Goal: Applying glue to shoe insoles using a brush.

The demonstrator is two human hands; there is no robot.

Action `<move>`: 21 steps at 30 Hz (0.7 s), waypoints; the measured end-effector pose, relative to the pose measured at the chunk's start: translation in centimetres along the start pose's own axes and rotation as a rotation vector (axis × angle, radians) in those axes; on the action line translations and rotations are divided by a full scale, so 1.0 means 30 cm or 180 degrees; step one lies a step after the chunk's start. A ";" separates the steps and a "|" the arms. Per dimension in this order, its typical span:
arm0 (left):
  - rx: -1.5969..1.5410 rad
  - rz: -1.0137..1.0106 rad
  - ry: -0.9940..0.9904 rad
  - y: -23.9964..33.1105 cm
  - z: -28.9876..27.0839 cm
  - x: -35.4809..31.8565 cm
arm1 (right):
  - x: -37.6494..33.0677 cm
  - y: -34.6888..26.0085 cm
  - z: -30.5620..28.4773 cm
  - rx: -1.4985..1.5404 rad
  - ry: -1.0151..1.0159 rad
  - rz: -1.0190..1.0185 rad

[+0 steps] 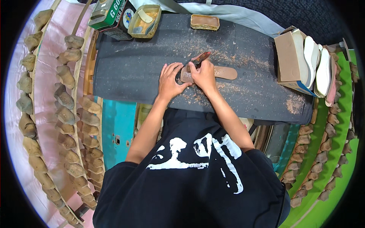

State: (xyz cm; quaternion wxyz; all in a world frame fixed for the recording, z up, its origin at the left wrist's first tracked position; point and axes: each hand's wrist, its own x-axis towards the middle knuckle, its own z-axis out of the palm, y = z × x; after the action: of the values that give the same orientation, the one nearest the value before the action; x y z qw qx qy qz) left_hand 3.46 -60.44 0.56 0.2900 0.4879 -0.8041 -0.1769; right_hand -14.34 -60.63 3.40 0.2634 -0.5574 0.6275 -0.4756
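Leaning over the bench, I had a dark cloth (133, 68) spread across it, dusted with reddish-brown shavings (243, 57) that lay thickest around the middle and toward four o'clock. At the centre lay a tan leather sole (224, 72), flat on the cloth, its long end pointing to three o'clock. My left hand (170, 80) pressed down with fingers spread, the fingertips touching the sole's near end. My right hand (204, 74) was closed around a knife (201, 57) whose reddish tip stuck out toward twelve o'clock, and the hand rested on the sole itself.

At twelve o'clock on the cloth's far edge sat a shallow tin (205, 22), and at eleven o'clock an open tin of paste (144, 16) beside a green can (110, 13). At two o'clock a cardboard box (289, 60) held pale soles (317, 64) standing on edge. Racks of wooden shoe forms (66, 98) ran down the nine o'clock side against a pink wall (47, 83), and more forms (327, 140) lined green shelves at four o'clock.
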 end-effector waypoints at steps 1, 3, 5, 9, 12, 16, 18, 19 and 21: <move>0.0005 -0.0066 -0.0020 -0.003 0.003 -0.001 | 0.010 0.024 -0.007 0.0045 0.0048 0.0003; -0.0017 -0.0082 0.0009 0.001 -0.002 -0.002 | 0.034 0.035 -0.039 0.0180 0.0255 0.0108; -0.0117 -0.0126 -0.0019 0.010 -0.002 0.010 | 0.056 0.043 -0.066 0.0201 0.0522 0.0198; -0.0200 -0.0144 0.0003 0.000 -0.002 0.006 | 0.011 0.009 -0.005 0.0168 -0.0170 0.0003; -0.0136 -0.0129 -0.0013 -0.011 -0.005 -0.001 | 0.008 -0.012 -0.006 0.0343 -0.0575 -0.0270; -0.0152 -0.0080 -0.0027 0.000 -0.009 0.002 | 0.043 -0.007 -0.053 0.0411 -0.0143 0.0164; -0.0162 -0.0024 -0.0055 0.000 -0.003 0.003 | 0.004 -0.022 -0.047 0.0424 -0.0316 -0.0062; -0.0174 -0.0018 -0.0069 -0.005 -0.001 0.001 | -0.026 -0.031 -0.056 0.0336 -0.0728 0.0033; 0.0025 0.0035 -0.0068 -0.019 0.000 -0.002 | -0.063 -0.020 -0.064 0.0236 -0.0883 -0.0267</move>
State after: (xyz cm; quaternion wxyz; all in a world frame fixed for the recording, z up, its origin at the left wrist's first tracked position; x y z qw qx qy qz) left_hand 3.85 -60.66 0.22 0.2804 0.4827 -0.8105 -0.1773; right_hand -15.25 -58.22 4.35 0.3479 -0.6334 0.5433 -0.4274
